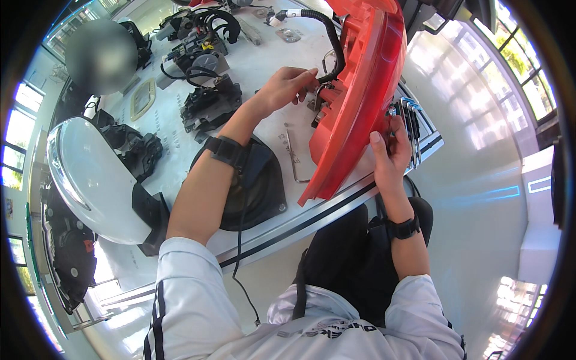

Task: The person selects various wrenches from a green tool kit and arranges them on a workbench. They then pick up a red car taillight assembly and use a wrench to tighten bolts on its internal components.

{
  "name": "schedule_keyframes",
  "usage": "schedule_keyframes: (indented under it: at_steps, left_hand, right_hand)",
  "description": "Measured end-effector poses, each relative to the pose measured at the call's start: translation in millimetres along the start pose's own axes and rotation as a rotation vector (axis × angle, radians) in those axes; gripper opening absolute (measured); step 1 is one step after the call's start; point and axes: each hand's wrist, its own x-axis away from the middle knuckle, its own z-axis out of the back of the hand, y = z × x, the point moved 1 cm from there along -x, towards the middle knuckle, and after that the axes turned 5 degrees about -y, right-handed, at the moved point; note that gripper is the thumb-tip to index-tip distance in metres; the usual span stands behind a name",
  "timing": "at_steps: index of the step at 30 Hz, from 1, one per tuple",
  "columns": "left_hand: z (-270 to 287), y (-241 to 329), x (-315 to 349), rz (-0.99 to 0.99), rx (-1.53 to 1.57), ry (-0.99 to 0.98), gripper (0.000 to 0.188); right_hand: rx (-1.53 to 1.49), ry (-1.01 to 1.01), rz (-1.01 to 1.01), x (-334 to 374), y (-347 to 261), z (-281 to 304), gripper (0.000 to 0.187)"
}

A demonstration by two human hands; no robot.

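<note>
A red car tail light (pixel 366 90) stands tilted near the table's right edge, between my two hands. A black corrugated wiring cable (pixel 332 36) loops from its back, with a pale connector (pixel 277 19) at the free end. My left hand (pixel 288 87) is closed, its thumb and fingers pinching the cable close to the red housing. On the lens side, my right hand (pixel 393 147) has its fingers curled together next to the light's edge. A small metallic piece (pixel 393 111) shows at those fingertips; what they grip is mostly hidden.
An L-shaped metal wrench (pixel 293 157) lies beside the light. Left of it are a round black speaker (pixel 258 198), black mechanical parts (pixel 210 105) and a white side mirror (pixel 90 177). Wired modules (pixel 204 36) sit farther back. Dark tools (pixel 413 129) stand at the table's right corner.
</note>
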Motion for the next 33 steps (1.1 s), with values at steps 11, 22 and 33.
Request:
schedule_keyframes:
  at_steps: [11,22,33]
  left_hand:
    - [-4,-1,1,-0.005,-0.022,-0.067,0.033]
    - [-13,8,1,-0.009,0.020,-0.044,0.033]
    - [-7,8,4,-0.022,0.025,-0.036,0.041]
  right_hand:
    - [0.019,0.000,-0.010,1,5,4,0.024]
    - [0.005,-0.010,-0.021,-1,0,4,0.023]
    - [0.023,-0.005,-0.044,1,1,2,0.024]
